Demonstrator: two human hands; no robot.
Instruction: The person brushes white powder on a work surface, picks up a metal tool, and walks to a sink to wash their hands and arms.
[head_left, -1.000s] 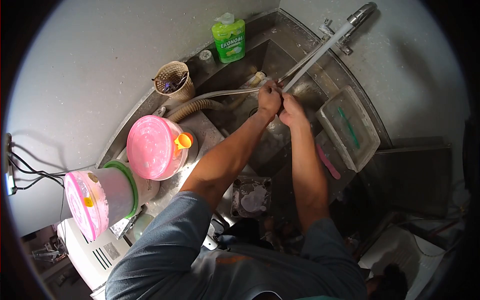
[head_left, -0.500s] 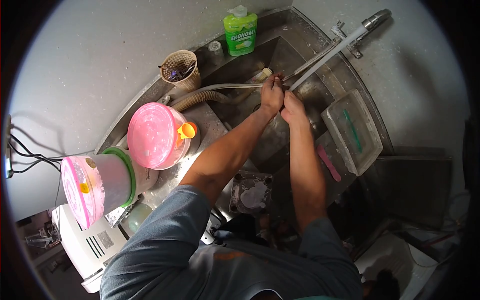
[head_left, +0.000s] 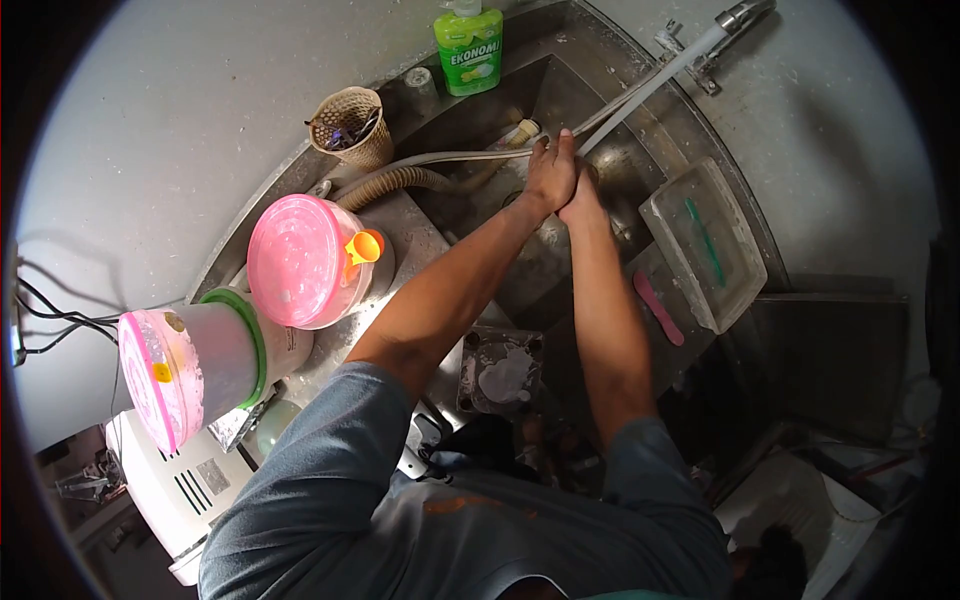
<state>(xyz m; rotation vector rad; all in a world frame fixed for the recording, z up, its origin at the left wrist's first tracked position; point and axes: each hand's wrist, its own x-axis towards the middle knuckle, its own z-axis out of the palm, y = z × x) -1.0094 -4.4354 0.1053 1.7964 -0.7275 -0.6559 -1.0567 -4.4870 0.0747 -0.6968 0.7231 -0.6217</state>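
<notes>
My left hand and my right hand are pressed together over the metal sink. The left hand's fingers are stretched out, while the right hand's fingers are mostly hidden behind it. No object shows between the hands. Just above them ends the pale pipe of the tap, slanting down from the upper right. A thin hose passes behind my fingers, and a ribbed drain hose curves away to the left.
Along the sink's back edge stand a green soap bottle, a small glass and a woven cup. Pink-lidded tubs stand on the left. A clear plastic container and a pink spatula-like tool lie on the right.
My hands have shifted against each other, the left one now lying more over the right with its fingers straighter. The whole view has moved slightly.
</notes>
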